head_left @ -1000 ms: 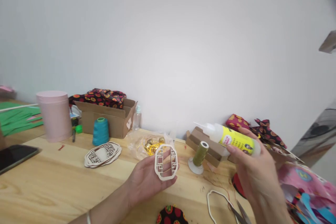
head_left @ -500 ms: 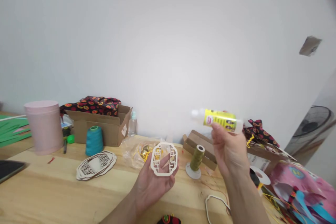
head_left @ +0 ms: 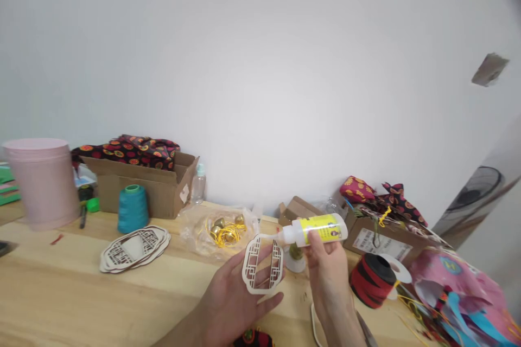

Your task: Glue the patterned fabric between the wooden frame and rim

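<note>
At a pale wooden workbench (head_left: 61,282), a person's left hand (head_left: 230,303) lies palm up with its fingers spread, bearing a laser-cut wooden lattice frame (head_left: 262,267) on the fingertips and palm. The right hand (head_left: 328,268) grips a yellow-labelled squeeze bottle of glue (head_left: 321,230) between thumb and fingers, just above and to the right of the left hand. The bottle lies nearly level, its thin white nozzle (head_left: 268,236) reaching the frame's top edge.

Left of the left hand sits a stack of matching lattice frames (head_left: 134,249), with a teal thread cone (head_left: 132,209), a cardboard box (head_left: 134,192) of red-and-black printed fabric (head_left: 130,152) and a pink cylindrical container (head_left: 40,184) beyond. Directly past the left hand lies a clear plastic bag (head_left: 217,233) of gold bells and yellow cord. Right of the right hand stand a red-and-black ribbon spool (head_left: 372,280) and a pink printed packet (head_left: 451,293). Scissors (head_left: 366,331) lie partly hidden below the right wrist.
</note>
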`<act>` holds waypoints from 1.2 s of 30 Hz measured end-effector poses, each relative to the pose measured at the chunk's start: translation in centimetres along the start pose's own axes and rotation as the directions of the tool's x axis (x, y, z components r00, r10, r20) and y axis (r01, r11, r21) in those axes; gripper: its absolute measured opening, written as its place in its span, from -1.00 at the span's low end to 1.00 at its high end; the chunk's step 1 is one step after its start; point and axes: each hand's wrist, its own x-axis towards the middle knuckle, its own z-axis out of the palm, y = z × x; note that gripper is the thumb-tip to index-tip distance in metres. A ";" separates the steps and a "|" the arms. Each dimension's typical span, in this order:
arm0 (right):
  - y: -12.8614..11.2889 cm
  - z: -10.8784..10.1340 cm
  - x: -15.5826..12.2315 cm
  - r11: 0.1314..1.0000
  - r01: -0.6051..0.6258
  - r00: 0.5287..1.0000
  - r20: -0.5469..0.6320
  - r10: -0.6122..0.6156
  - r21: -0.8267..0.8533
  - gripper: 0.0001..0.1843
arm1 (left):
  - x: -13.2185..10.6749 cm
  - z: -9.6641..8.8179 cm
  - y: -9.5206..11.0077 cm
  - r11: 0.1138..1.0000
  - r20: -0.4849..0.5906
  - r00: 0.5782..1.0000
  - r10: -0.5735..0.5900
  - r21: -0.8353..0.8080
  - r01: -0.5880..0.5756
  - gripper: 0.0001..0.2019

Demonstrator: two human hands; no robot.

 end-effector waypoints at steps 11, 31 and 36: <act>-1.3 0.2 -1.0 0.931 0.219 0.957 -0.119 -0.263 -0.292 -0.59 | -0.1 1.1 -1.3 0.992 -0.014 0.992 -0.129 -0.008 0.129 -0.43; -1.4 -0.4 0.1 0.996 0.089 0.981 -0.172 -0.092 -0.025 -0.65 | -0.5 1.0 -1.6 0.985 0.015 0.985 -0.173 0.017 0.173 -0.42; -1.5 -0.4 0.2 0.997 -0.064 0.997 -0.039 0.065 0.036 -0.62 | -0.7 1.0 -1.6 0.985 0.006 0.985 -0.172 0.002 0.172 -0.47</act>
